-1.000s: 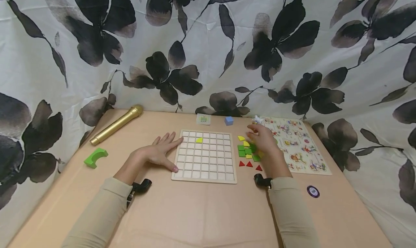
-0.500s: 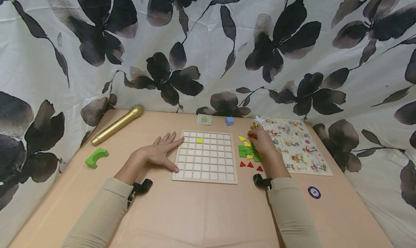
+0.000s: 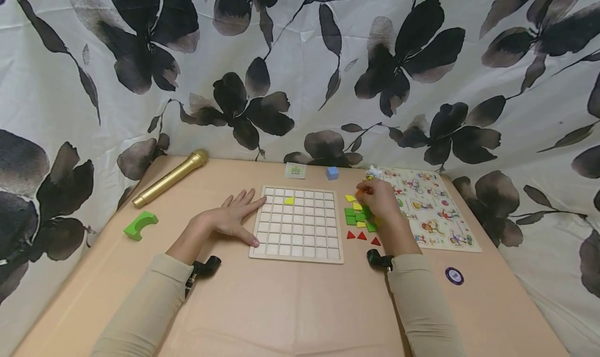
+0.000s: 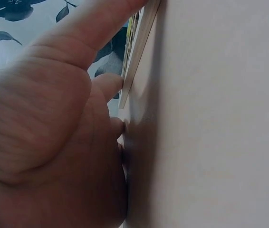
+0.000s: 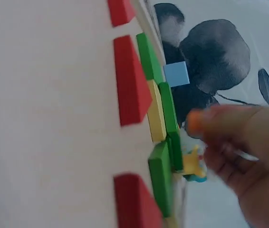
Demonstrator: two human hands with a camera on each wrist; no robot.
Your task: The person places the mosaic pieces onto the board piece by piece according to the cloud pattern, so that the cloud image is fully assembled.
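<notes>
My left hand [image 3: 228,217] lies with fingers spread at the left edge of a white gridded board [image 3: 296,261]; thumb and index finger touch its frame. One yellow piece [image 3: 289,201] sits in an upper square of the grid. To the right, my right hand [image 3: 382,201] pinches a small orange piece [image 5: 196,122] between thumb and fingers, over the far side of a pile of pieces. Green pieces [image 3: 350,220], yellow pieces [image 3: 350,198] and red triangles [image 3: 361,236] lie beside the board. Part of the pile is hidden under the right hand.
A sheet of cartoon pictures [image 3: 433,211] lies right of the pile, a small figure [image 3: 373,173] at its far corner. Behind the board are a patterned card [image 3: 296,170] and a blue cube [image 3: 332,173]. A gold microphone [image 3: 171,178], green arch [image 3: 140,225] and round chip [image 3: 454,276] lie farther out.
My right hand dipped at the far side of the pile, closed its fingertips on the orange piece, and has drawn back slightly. The left hand stays at the board.
</notes>
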